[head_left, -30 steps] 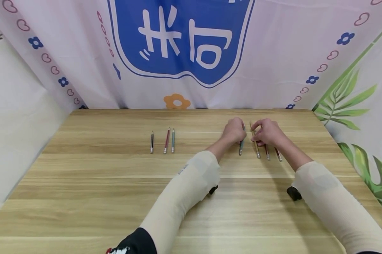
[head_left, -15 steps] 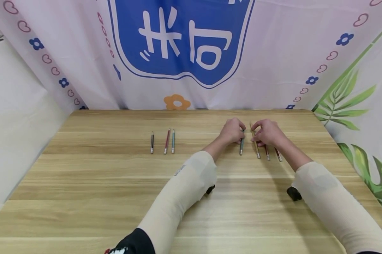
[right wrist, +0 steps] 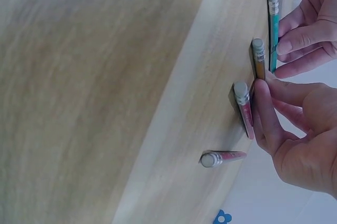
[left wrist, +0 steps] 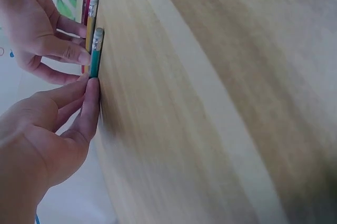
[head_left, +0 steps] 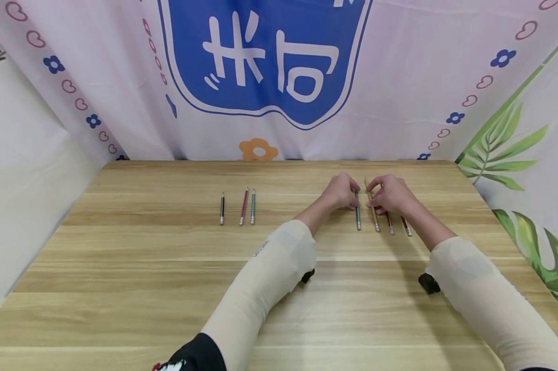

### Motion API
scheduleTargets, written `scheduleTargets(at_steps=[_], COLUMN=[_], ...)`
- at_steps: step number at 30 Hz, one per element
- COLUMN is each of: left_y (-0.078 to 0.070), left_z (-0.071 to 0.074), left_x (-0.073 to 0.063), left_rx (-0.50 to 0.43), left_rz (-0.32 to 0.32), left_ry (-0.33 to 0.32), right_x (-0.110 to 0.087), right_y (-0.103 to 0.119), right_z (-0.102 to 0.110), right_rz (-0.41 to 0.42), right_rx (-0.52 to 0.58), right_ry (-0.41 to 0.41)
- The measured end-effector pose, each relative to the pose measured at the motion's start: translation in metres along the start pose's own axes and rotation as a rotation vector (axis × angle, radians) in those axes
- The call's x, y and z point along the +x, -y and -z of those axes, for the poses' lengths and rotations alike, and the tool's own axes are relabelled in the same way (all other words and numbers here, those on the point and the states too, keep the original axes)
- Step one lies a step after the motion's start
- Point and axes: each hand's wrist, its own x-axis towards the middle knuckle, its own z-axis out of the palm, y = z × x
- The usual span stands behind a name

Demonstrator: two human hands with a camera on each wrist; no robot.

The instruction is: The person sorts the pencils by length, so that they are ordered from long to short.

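Between thumb and fingers, my left hand [head_left: 340, 191] pinches a green pencil [left wrist: 96, 58] whose eraser end points toward me. Just to its right, my right hand [head_left: 390, 195] pinches a yellow pencil [right wrist: 259, 61], roughly side by side with the green one and a small gap apart. Right of that, partly under the right hand, lie a red pencil [right wrist: 244, 109] and another dark red pencil [right wrist: 229, 156], apart from each other. The fingers hide the far parts of these pencils in the head view.
On the left half of the wooden table [head_left: 167, 288] lie a black pencil [head_left: 222, 208], a red pencil [head_left: 244, 206] and a teal pencil [head_left: 253, 206], tips away from me. A printed curtain [head_left: 390, 103] hangs behind the table's far edge.
The green pencil's eraser end has swung right, closer to the yellow pencil. My left hand has shifted only slightly; the right hand and the other pencils have stayed put.
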Motion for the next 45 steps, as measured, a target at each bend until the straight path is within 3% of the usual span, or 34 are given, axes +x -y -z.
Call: scheduleTargets(at_steps=[9,36,45], left_y=[0.0053,0.0057,0.0083], left_z=[-0.0047,-0.0075,-0.0056], left_x=[-0.0003,-0.0024,-0.0027], left_rx=[-0.072,-0.009,-0.041], left_rz=[-0.018,-0.039,-0.056], left_ry=[-0.036,-0.05,-0.04], right_x=[0.0002,0.0004,0.0007], right_y=[-0.0009,-0.0019,-0.0009], right_z=[0.0001,0.0002,0.0003], right_rz=[0.001,0.007,0.005], right_rx=[0.003,-0.009,-0.023], right_ry=[-0.004,-0.002,0.006])
